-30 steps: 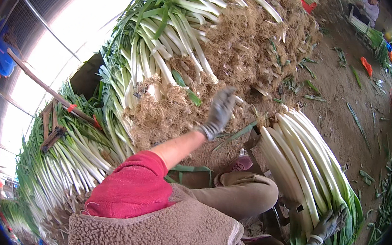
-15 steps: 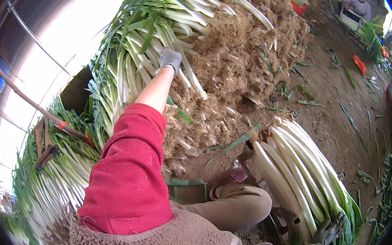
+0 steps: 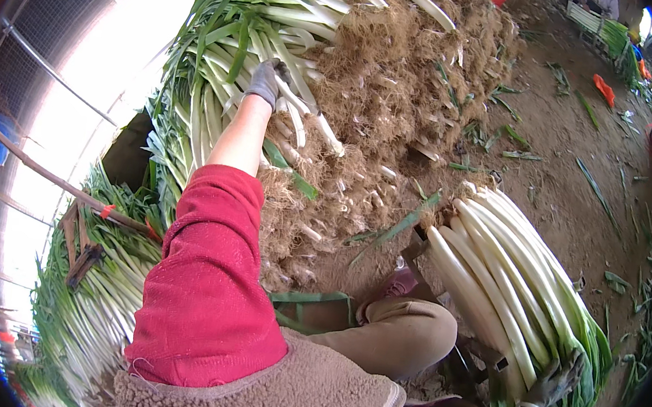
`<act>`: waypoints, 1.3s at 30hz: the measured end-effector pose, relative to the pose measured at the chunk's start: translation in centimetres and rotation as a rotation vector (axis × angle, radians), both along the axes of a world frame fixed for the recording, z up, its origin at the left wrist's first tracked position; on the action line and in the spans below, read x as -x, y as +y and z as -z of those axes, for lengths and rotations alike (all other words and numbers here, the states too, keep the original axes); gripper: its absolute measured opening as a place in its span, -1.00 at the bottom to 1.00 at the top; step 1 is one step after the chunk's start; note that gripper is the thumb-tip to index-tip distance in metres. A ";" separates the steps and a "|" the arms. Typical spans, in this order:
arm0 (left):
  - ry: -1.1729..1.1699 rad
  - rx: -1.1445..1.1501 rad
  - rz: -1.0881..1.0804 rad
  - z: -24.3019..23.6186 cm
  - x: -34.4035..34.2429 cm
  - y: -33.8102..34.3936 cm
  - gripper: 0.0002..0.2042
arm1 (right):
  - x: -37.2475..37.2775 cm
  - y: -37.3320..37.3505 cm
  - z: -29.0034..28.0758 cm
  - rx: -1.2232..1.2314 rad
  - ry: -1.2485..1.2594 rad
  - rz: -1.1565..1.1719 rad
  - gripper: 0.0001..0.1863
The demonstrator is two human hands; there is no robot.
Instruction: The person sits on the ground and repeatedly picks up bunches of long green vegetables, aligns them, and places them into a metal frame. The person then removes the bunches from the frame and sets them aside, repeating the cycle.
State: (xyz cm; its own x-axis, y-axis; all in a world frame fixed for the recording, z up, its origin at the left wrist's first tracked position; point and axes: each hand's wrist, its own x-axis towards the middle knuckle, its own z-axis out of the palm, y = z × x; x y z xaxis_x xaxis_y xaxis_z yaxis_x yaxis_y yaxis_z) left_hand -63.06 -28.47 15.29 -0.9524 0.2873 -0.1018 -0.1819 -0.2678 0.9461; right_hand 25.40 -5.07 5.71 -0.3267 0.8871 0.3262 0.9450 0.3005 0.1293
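My left hand (image 3: 268, 78), in a grey glove, is out at the large pile of long leeks (image 3: 216, 73), its fingers closed on a leek (image 3: 300, 109) among white stalks and green leaves. My right hand (image 3: 554, 378), also gloved, lies on the leafy end of a bundle of white-stemmed leeks (image 3: 505, 278) at lower right, fingers apart over the leaves. The bundle rests on a dark metal holder (image 3: 417, 245), partly hidden under it, beside my bent knee.
Dense tan roots (image 3: 403, 76) fill the upper middle. A wooden pole (image 3: 66, 180) crosses more leeks (image 3: 90, 290) at left. Dirt ground (image 3: 552, 172) with leaf scraps and an orange scrap (image 3: 602, 89) lies right. Another person (image 3: 600, 3) is at upper right.
My left hand has moved up and left from above the roots into the leek pile and closed on a stalk. My right hand stays on the bundle.
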 end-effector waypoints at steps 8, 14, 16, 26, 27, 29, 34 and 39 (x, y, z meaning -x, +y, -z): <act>0.284 0.178 0.330 -2.6 -22.0 -2.3 -0.71 | -0.1 0.8 1.0 -0.045 0.015 -0.029 -0.39; -0.190 -0.427 0.541 -4.5 -44.7 0.5 -0.87 | 0.7 0.1 0.6 -0.034 -0.007 0.051 -0.42; -0.094 -0.445 0.570 -6.2 -46.9 2.1 -0.80 | 1.1 -0.4 0.2 -0.058 0.087 0.033 -0.43; 0.098 -0.565 0.807 -8.2 -59.4 7.8 -0.48 | 2.8 -1.6 -1.9 -0.099 0.246 -0.027 -0.51; 0.050 -0.582 0.872 -8.1 -60.8 8.3 -0.46 | 2.7 -1.7 -2.0 -0.100 0.252 -0.031 -0.52; 0.356 -0.605 1.131 -7.8 -61.9 10.6 -0.45 | 2.6 -1.6 -1.9 -0.099 0.280 -0.051 -0.52; 1.202 -0.335 1.006 -4.7 -60.2 20.7 -0.46 | 2.2 -1.4 -1.6 -0.115 0.306 -0.100 -0.56; 1.894 0.283 0.932 2.7 -52.1 28.8 -0.46 | 3.4 -2.5 -4.0 0.005 0.532 -0.334 -0.64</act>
